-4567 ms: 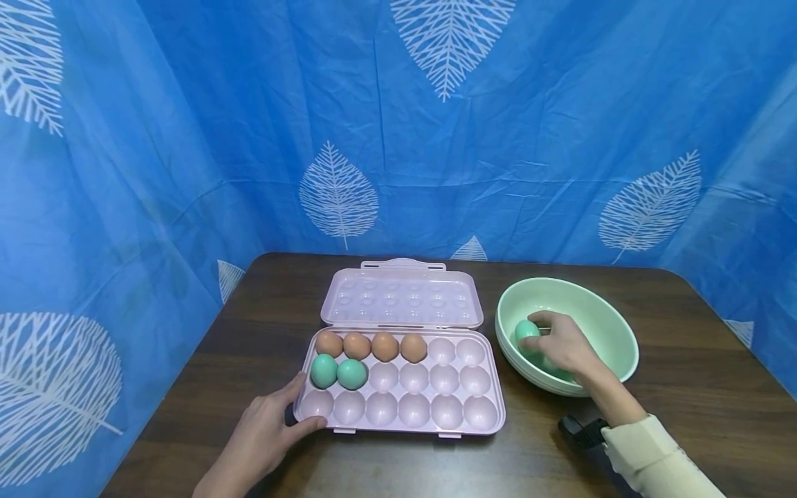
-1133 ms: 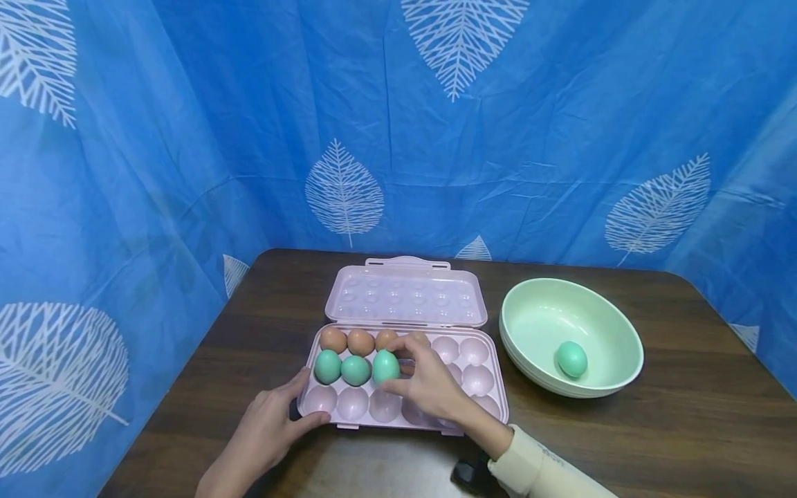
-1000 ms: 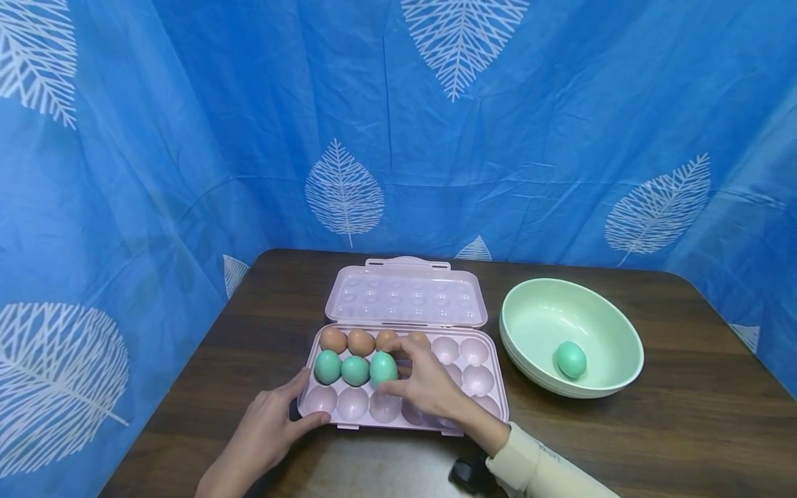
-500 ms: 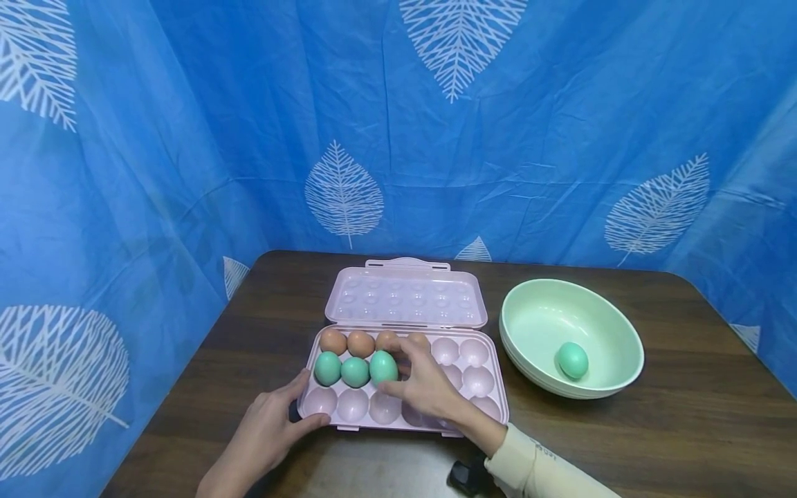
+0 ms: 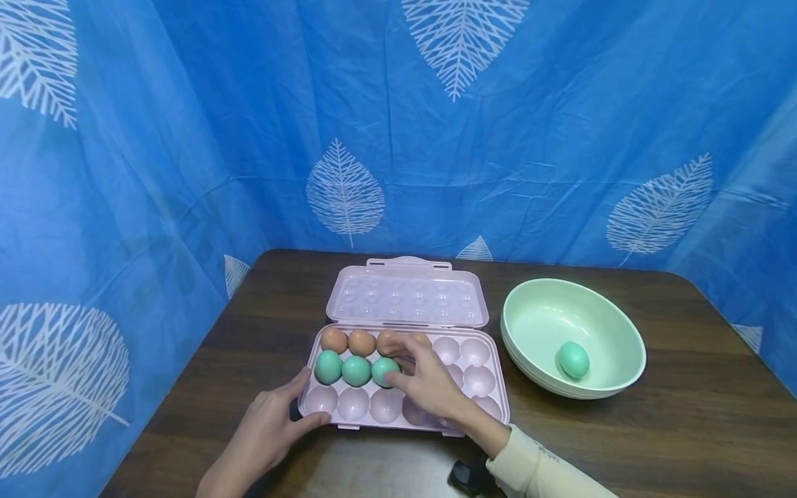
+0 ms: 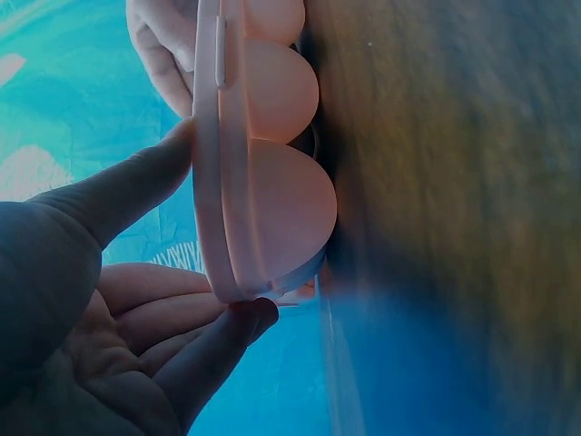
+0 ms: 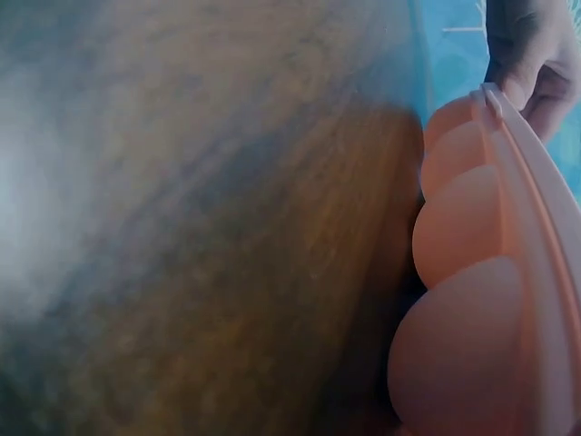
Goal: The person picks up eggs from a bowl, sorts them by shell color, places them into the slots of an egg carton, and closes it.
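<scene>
A pink plastic egg box (image 5: 431, 408) lies on the table with its lid (image 5: 407, 297) laid back. My left hand (image 5: 261, 429) grips its near left corner, thumb on the front rim and fingers along the left side; the left wrist view shows this hand (image 6: 100, 309) close up. Brown eggs (image 5: 361, 342) fill part of the back row. Two green eggs (image 5: 355, 371) sit in the middle row. Beside them a third green egg (image 5: 381, 371) sits low in its cup, with the thumb and curled fingers of my right hand (image 5: 429, 384) around it. The right fingertips are partly hidden.
A pale green bowl (image 5: 529, 315) stands to the right of the egg box, holding one green egg (image 5: 573, 360). The dark wooden table (image 5: 685, 346) extends around both. A blue leaf-patterned cloth (image 5: 548, 138) hangs behind and at the sides.
My right hand has carried a green egg from the bowl to the third middle cup. In the last half second the egg has sunk lower. My left hand has kept its hold.
</scene>
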{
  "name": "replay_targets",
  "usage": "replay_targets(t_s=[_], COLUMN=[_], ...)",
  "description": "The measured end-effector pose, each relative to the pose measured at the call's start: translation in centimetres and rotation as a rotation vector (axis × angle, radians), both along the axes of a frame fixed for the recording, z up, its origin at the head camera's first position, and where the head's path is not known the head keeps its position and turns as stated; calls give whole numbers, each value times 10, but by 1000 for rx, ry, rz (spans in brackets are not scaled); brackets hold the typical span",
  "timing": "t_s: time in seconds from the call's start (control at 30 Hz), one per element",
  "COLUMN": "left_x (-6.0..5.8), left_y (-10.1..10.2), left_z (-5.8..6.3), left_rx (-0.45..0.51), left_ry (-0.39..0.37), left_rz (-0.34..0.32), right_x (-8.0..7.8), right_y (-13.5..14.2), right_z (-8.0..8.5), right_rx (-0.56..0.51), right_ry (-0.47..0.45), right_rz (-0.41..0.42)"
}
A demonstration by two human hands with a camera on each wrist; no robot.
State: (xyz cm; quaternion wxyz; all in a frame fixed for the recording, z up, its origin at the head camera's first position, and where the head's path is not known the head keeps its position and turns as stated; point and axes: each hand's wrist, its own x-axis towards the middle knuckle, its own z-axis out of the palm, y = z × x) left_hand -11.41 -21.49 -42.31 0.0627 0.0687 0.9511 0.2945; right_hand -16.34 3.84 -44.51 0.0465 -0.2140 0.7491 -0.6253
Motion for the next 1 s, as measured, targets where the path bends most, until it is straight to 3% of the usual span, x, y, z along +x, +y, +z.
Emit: replay_targets(t_s=[0.3, 0.7, 1.0], left_x=[0, 1, 1], left_y=[0, 1, 2], left_z=[0, 0, 1], left_rx=[-2, -11, -17], left_ry=[25, 8, 19], left_rz=[-8, -3, 0], right_x=[1, 4, 7], right_y=[2, 9, 15], right_z=[0, -2, 5], right_rx=[-9, -43, -53], right_ry=[-21, -34, -9], right_rz=[-14, 36, -2])
